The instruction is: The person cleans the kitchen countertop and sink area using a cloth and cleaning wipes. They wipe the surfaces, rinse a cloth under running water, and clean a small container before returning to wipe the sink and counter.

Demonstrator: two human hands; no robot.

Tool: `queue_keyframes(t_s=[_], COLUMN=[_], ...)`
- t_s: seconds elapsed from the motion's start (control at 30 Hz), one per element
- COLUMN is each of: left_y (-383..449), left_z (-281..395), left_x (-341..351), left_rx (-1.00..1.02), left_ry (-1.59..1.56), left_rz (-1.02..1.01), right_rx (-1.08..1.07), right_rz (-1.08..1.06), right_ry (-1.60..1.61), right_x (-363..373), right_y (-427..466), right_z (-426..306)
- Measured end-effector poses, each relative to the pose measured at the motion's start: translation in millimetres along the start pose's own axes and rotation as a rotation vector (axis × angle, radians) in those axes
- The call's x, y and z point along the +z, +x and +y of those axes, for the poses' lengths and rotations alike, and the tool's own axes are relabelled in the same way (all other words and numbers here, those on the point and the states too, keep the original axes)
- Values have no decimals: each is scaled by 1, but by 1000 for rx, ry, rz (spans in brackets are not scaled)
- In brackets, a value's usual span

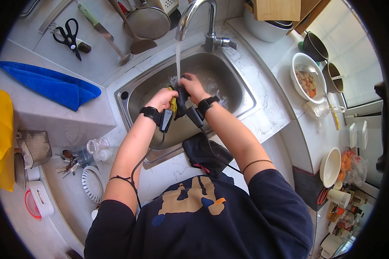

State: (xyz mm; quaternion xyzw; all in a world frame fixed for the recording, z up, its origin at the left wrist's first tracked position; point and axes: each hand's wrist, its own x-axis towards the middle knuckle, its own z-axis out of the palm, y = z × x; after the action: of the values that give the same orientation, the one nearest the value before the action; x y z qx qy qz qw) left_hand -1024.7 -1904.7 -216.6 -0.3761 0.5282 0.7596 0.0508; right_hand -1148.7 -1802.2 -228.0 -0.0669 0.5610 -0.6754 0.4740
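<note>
Water runs from the chrome faucet (210,24) into the stainless steel sink (236,108), where some water stands. Below the stream, my left hand (163,99) grips the yellow-green part of a wet dark cloth (181,98). My right hand (194,88) pinches the upper end of this cloth beside the falling water. Part of the cloth hangs between both hands, and its lower end is partly hidden by the device on my wrist. Another black cloth (206,153) with a pink patch lies over the sink's front edge, close to my body.
Black scissors (68,38) and a spatula (142,44) hang on the wall. A blue towel (56,84) lies on the left ledge. At right stands a white bowl of chopped food (296,81). Cables run from both wrists along my arms.
</note>
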Motion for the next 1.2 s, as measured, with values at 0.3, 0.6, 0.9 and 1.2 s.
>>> queue_keyframes(t_s=[0.3,0.6,0.9,1.2], left_y=[21,40,11,-6], left_z=[-12,-19,-29,-21], left_x=[16,21,21,31], left_rx=[28,179,213,348], left_ry=[-638,-822,-737,-638], left_rz=[143,274,289,117], right_rx=[-556,224,28,-136], right_rz=[68,43,-179,-204], right_ry=[-754,465,331,101], right_x=[-1,-12,23,23], right_y=[-14,-22,-30,-27], right_z=[2,27,34,21])
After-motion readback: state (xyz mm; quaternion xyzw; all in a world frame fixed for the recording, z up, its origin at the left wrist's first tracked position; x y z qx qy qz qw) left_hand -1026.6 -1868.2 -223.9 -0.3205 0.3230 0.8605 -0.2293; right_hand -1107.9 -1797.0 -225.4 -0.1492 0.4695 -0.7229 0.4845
